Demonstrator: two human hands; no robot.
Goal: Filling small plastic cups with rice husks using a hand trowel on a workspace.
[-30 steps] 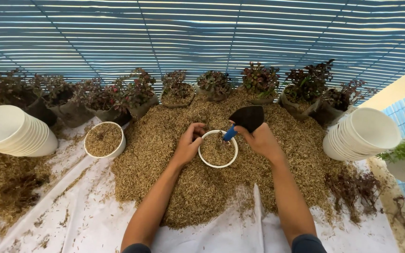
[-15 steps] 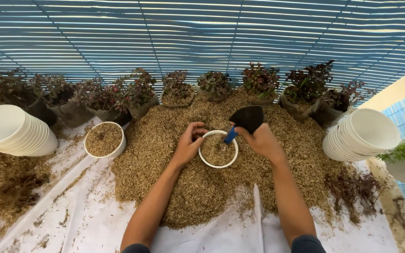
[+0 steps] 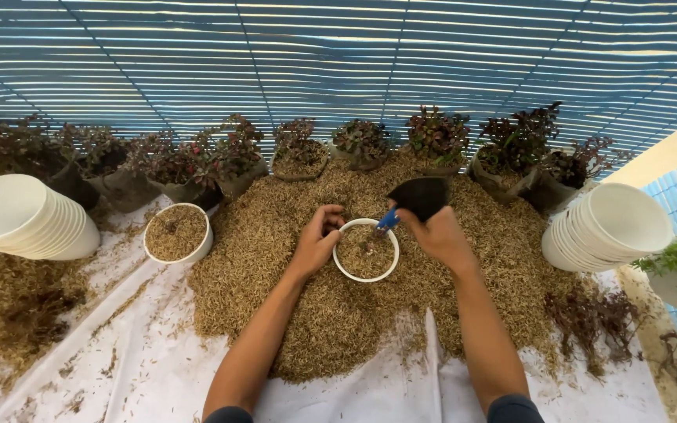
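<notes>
the round white plastic pot (image 3: 366, 251) sat sunk in the middle of the wide heap of tan rice husk (image 3: 276, 313), nearly full of the same husk, with a small dark seedling stem at its centre. the left hand (image 3: 316, 241) rested at the pot's left rim, its fingers (image 3: 331, 218) curled loosely over the edge and holding nothing that showed. the right hand (image 3: 438, 235) gripped the black scoop with a blue handle (image 3: 415, 198), fingers closed round the handle, blade raised just behind the pot's far rim.

to do this well, i judged the left hand should steady the rim while the scoop tipped husk slowly around the stem, not onto it, keeping it upright.

whether the scoop carried any husk could not be told, since its hollow faced away. the seedling itself was too small to make out clearly. the stack of white pots on the left (image 3: 21, 219) and the stack on the right (image 3: 609, 227) hid their own counts, and the person's elbows were cut off below.
</notes>
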